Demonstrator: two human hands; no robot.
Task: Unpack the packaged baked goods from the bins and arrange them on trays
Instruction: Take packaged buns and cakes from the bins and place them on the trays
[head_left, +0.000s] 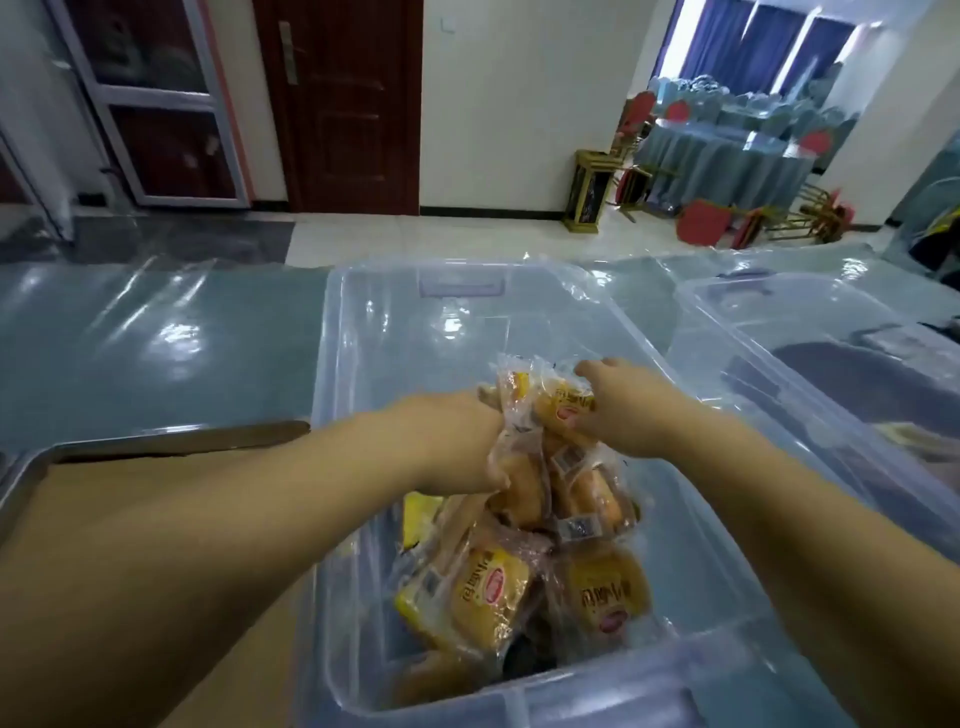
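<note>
A clear plastic bin (363, 332) stands in front of me on the table. Several packaged buns in clear and yellow wrappers (488, 587) lie at its near end. My left hand (457, 441) grips a bunch of wrapped buns (519, 478) above the pile, fingers curled round the wrappers. My right hand (618, 405) pinches another wrapped bun (563, 408) at the top of the same bunch. Both forearms reach over the bin's near rim. A metal tray (171, 441) lined with brown paper sits to the left of the bin.
A second clear bin (810, 332) with dark contents stands to the right, close beside the first. The table carries a blue cloth under shiny plastic sheeting (156, 338). Beyond it are a tiled floor, a dark wooden door and red chairs.
</note>
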